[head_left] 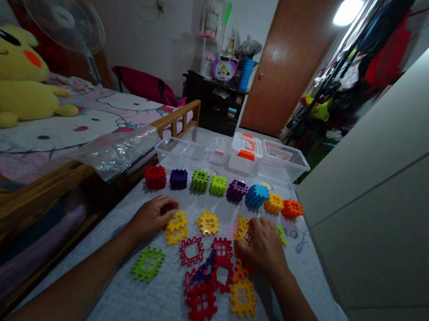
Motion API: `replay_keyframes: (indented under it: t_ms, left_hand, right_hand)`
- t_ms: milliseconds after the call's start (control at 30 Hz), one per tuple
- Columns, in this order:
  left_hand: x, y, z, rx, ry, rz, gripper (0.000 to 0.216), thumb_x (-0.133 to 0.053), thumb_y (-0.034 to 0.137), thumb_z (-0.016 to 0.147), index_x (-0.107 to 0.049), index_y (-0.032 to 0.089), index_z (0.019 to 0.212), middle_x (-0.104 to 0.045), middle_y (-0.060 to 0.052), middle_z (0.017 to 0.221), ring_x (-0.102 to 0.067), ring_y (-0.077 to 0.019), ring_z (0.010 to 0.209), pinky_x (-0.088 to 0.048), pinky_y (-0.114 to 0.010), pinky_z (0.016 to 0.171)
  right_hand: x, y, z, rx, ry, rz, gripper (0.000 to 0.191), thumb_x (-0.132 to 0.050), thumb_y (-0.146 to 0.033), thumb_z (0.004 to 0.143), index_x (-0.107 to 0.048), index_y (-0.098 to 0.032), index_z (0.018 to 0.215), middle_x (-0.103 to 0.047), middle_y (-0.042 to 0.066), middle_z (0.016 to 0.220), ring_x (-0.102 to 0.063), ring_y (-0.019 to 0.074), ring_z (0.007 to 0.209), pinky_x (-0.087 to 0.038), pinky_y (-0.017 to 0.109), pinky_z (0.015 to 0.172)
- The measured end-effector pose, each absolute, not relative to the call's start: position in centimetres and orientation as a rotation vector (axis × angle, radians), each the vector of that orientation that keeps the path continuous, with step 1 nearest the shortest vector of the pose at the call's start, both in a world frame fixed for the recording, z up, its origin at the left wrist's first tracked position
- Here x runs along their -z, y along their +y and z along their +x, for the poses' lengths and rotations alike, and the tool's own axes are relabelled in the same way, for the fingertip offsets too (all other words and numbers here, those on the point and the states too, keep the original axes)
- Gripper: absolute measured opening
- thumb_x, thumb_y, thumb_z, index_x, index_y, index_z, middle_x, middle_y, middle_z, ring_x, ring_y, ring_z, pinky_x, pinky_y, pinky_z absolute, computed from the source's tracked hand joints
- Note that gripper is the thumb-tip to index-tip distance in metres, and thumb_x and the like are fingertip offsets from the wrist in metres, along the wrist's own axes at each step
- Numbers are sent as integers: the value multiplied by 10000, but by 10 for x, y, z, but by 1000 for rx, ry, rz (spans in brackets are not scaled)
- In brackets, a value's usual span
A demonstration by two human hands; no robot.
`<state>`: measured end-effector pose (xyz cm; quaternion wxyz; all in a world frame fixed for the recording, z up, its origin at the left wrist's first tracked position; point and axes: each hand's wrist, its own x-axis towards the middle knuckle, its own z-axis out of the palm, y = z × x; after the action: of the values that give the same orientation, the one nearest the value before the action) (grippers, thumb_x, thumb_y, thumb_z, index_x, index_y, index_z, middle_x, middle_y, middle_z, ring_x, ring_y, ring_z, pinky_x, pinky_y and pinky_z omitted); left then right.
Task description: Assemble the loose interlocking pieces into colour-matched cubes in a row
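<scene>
Across the pale blue cloth [132, 307], we have our two hands well apart among notched plastic pieces. Our left hand [155, 217] rests at the left edge of a yellow pair [177, 228], its fingers loosely bent against it; we cannot tell whether they pinch it. Our right hand [264, 243] curls over some yellow pieces [243, 225], thumb and fingers bent around them, but the fingertips are partly hidden, so we cannot tell whether they grip. Past its right side shows a bright green piece [281, 235]. Between our hands lies a single yellow square [208, 223]; nearer to us, red pieces [203, 288] lie heaped with some purple [208, 265], with an orange piece [239, 272] and a yellow-orange one [244, 297] to the right and a green square [149, 263] to the left. Beyond, we see a row of coloured stacks [218, 186], then clear plastic boxes [242, 163].
</scene>
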<state>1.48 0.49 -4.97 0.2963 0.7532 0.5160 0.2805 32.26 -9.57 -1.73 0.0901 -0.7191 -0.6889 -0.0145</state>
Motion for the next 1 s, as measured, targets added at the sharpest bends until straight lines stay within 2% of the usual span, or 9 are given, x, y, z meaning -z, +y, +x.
replay_keyframes:
  t_ms: [300, 500, 600, 700, 1000]
  left_hand:
    - [49, 4, 16, -749, 1379, 1990, 294, -546, 367, 762, -676, 180, 949, -674, -55, 930, -638, -214, 854, -507, -320, 768]
    - [50, 4, 15, -739, 1377, 2006, 277, -547, 358, 772, -675, 190, 952, -673, -51, 927, -635, -214, 844, -507, -323, 762]
    - [51, 4, 14, -745, 1372, 2003, 269, -549, 357, 777, -674, 194, 950, -672, -52, 935, -636, -216, 857, -508, -324, 770]
    - [50, 5, 14, -739, 1369, 2013, 276, -547, 360, 779, -676, 186, 951, -670, -56, 936, -637, -218, 856, -507, -326, 770]
    - [49, 5, 14, -725, 1364, 2009, 292, -540, 364, 779, -677, 179, 958, -670, -64, 946, -640, -224, 874, -511, -331, 783]
  right_hand:
    - [18, -83, 337, 11, -1828, -2121, 326, -612, -467, 796, -601, -179, 949, -600, 83, 917, -572, 230, 844, -412, 326, 739]
    - [22, -77, 331, -6, -1921, -2240, 370, -570, -557, 823, -637, -193, 845, -619, 109, 899, -579, 249, 852, -413, 343, 731]
    - [24, -78, 332, -27, -1930, -2227, 424, -569, -584, 814, -647, -183, 925, -626, 122, 942, -578, 265, 891, -423, 358, 762]
    - [24, -81, 334, -44, -1931, -2205, 444, -606, -547, 791, -636, -168, 1019, -628, 132, 994, -573, 279, 942, -426, 368, 800]
    - [31, -79, 333, -79, -1909, -2217, 360, -584, -452, 793, -643, -162, 998, -628, 122, 978, -565, 261, 937, -413, 354, 829]
